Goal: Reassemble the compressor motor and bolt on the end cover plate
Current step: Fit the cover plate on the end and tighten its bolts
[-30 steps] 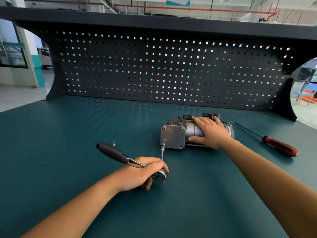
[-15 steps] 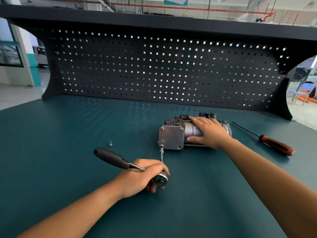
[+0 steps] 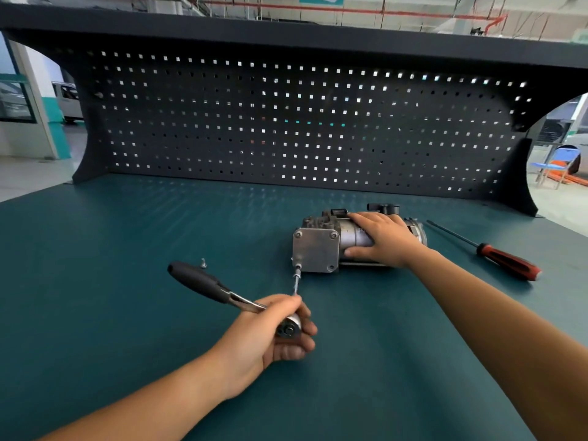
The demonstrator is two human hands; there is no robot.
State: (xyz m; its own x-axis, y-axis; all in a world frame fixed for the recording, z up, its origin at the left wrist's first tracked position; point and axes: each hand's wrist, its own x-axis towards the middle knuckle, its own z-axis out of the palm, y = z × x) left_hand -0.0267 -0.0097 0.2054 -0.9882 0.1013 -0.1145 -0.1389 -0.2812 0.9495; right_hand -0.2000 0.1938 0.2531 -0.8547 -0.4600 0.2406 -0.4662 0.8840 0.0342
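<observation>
As left (image 3: pixel 265 340) grips ratchet (image 3: pixel 219 289), right (image 3: pixel 385 240) seemingly clasps motor (image 3: pixel 318 249).

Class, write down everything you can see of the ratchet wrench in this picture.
The ratchet wrench has a black grip, a bright metal neck and a round metal head. A thin extension bar runs from the head to the lower left corner of the end cover plate. The left hand grips it at the head; the grip points away to the left.

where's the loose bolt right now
In the head view the bolt stands on the bench left of centre, just behind the tip of the ratchet and well left of the motor.
</observation>
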